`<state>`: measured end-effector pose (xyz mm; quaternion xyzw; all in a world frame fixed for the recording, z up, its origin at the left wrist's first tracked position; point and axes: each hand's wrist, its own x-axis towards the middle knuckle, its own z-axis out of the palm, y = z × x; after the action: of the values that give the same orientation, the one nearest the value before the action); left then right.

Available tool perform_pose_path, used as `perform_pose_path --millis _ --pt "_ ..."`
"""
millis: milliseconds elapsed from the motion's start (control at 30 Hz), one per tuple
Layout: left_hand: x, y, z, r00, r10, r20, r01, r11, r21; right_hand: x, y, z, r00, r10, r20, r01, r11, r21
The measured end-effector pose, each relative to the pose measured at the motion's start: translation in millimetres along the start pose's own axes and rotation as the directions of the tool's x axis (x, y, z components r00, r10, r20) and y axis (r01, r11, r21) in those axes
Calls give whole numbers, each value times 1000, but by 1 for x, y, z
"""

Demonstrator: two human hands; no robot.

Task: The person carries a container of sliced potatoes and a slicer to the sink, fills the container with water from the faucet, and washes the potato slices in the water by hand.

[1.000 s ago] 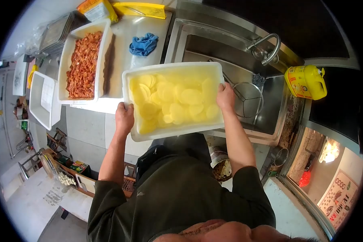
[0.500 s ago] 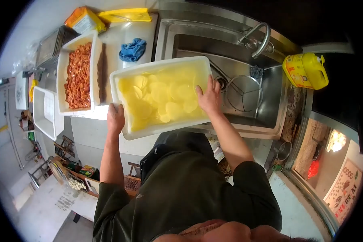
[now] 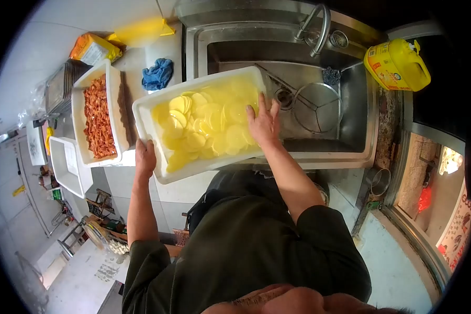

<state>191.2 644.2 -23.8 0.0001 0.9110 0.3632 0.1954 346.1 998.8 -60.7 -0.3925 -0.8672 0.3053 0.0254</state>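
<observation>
A white rectangular tub (image 3: 147, 118) holds round yellow slices (image 3: 213, 116) in yellowish liquid. It is tilted in the view, its right end over the near left part of the sink. My left hand (image 3: 145, 157) grips the tub's left rim near the lower corner, thumb on the edge. At the right end, my right hand (image 3: 264, 121) lies over the rim with its fingers spread, thumb and fingertips by the slices. Whether those fingertips touch the liquid is hard to tell.
A steel sink (image 3: 369, 120) with a faucet (image 3: 322, 31) and wire ring (image 3: 318, 107) is at right, beside a yellow jug (image 3: 396, 65). A tub of red meat (image 3: 99, 118), a blue cloth (image 3: 157, 74), an orange-yellow bag (image 3: 95, 48) and a white bin (image 3: 69, 166) are at left.
The tub has shifted left and tilted more, its left end lower. My right hand has gone from gripping the right rim to lying over it with fingers spread. The camera view has turned.
</observation>
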Motion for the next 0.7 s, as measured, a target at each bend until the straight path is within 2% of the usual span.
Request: perform_pose_path --millis 100,200,300,333,433,500,533,633,667,700 --pt "1 2 -2 998 -40 37 40 999 0 -1 4 10 996 -47 -81 45 999 -25" --pt "6 -5 -1 998 -33 54 38 996 -86 0 2 12 991 -54 -124 51 998 -28" --pt "6 -4 -1 996 -58 69 62 996 -58 0 6 20 978 -91 -185 80 995 -67" --pt "6 -3 -1 998 -23 65 24 999 -23 4 10 23 973 -105 -207 90 993 -79" --pt "2 9 4 988 -132 78 140 984 -111 11 12 35 957 -169 -237 142 982 -128" --pt "7 1 7 992 -91 83 99 990 -98 6 15 27 958 -171 -232 138 979 -150" --pt "10 -5 9 996 -66 58 68 997 -31 9 11 23 962 -167 -214 139 980 -140" --pt "1 6 14 993 -104 50 106 994 -38 24 13 25 934 -250 -255 217 964 -151" --pt "-1 6 15 1000 6 24 -7 999 40 25 20 26 921 -285 -265 247 954 -168" --pt "-5 16 16 998 -48 34 51 996 -73 23 23 27 899 -329 -289 285 941 -185"
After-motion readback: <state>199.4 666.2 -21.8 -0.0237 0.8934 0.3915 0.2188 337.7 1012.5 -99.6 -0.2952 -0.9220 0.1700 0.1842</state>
